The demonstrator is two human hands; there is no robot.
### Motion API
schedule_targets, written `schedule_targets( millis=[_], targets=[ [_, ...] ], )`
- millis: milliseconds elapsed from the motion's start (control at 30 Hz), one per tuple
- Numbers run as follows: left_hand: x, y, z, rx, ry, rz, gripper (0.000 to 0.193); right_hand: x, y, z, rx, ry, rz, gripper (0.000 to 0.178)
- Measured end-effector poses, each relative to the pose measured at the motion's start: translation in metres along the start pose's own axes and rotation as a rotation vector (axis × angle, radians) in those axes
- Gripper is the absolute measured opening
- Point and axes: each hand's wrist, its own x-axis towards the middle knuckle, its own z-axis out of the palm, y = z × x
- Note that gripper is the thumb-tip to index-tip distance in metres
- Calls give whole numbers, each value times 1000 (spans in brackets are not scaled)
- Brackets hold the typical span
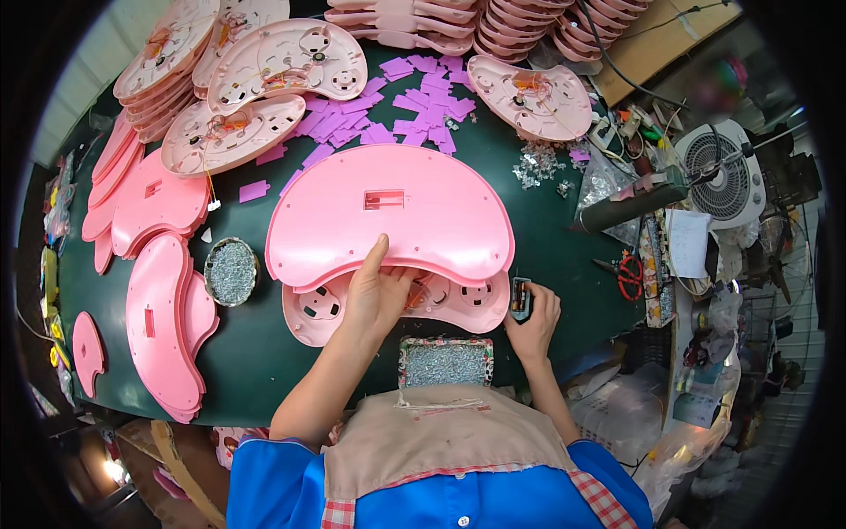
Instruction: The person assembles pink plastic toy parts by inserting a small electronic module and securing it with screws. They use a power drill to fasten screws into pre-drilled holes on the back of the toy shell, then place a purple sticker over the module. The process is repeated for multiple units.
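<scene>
My left hand (377, 295) grips the lower edge of a bean-shaped pink plastic cover (441, 207), thumb on top and fingers underneath. The cover has a small rectangular opening and hangs over a matching pink half shell (308, 322), whose inner side with wiring partly shows below it. At the shell's right end, my right hand (534, 319) is closed around a small dark battery holder (521, 298) with what look like cells inside. Near my apron lies a patterned rectangular tray (403, 363) of small metal screws.
A round tin (255, 280) of screws stands left, beside stacked pink covers (145, 304). Wired shells (233, 132) and purple cards (348, 119) lie at the back. Red-handled scissors (630, 276), a dark cylindrical tool (630, 203) and a white fan (723, 176) are at right.
</scene>
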Motion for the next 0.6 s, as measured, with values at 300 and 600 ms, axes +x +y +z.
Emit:
schedule_targets(
  millis=[300,600],
  targets=[
    [-100,23,-79,111,-188,-578,61,131,-111,8,741,-112,-210,25],
    [-61,-9,-89,179,89,-241,27,188,-159,82,813,-586,-217,24]
  ],
)
